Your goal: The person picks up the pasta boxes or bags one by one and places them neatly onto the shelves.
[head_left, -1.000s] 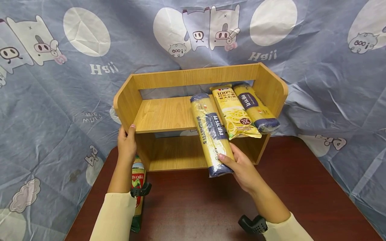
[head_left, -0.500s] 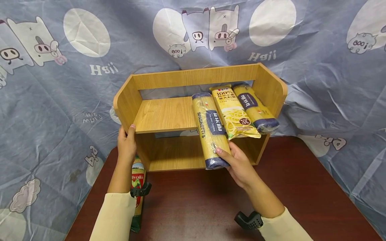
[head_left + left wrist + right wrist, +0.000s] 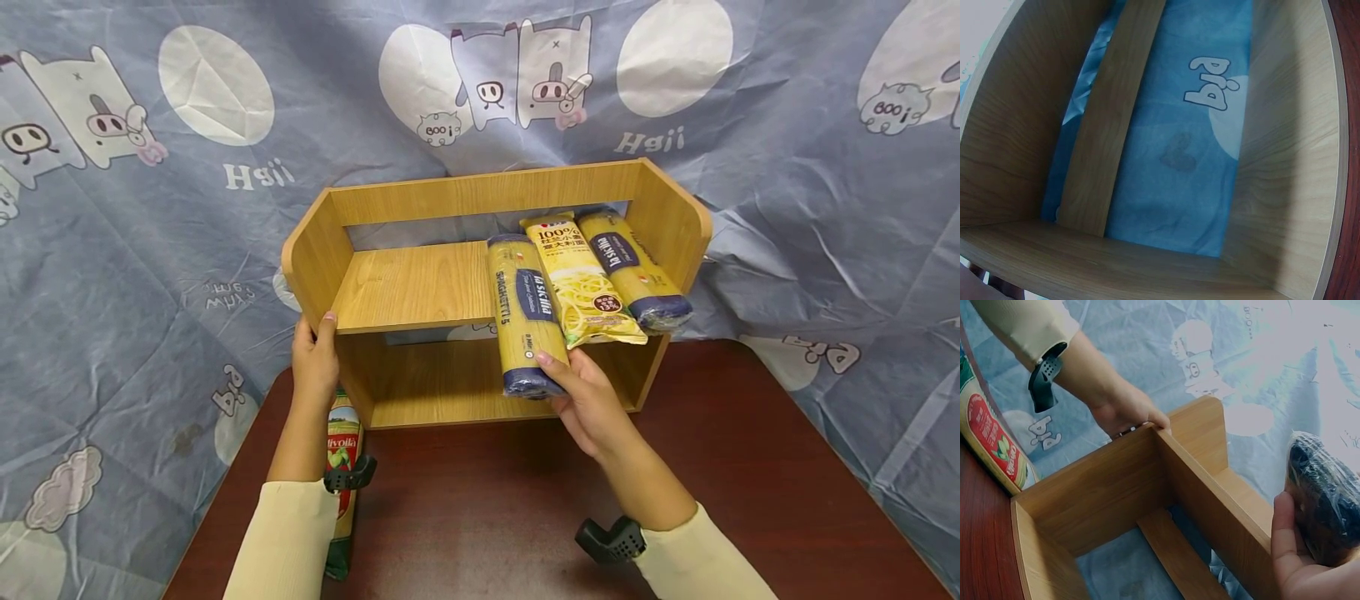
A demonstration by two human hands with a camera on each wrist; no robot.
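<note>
The right hand (image 3: pixel 590 404) had its fingers curled round the near end of a La Sicilia spaghetti pack (image 3: pixel 534 300), which jutted past the upper shelf's (image 3: pixel 412 283) front edge — just left of a yellow pasta packet (image 3: pixel 577 275). The left hand (image 3: pixel 314 358) gripped the wooden rack's (image 3: pixel 487 193) left panel (image 3: pixel 318 250), above the desk (image 3: pixel 450 517).

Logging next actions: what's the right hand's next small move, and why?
Probably push the spaghetti in the right hand deeper onto the upper board: its near end juts past the front edge, while its far end lies over the board. The left hand grips the shelf's left side, which should help steady it.
</note>
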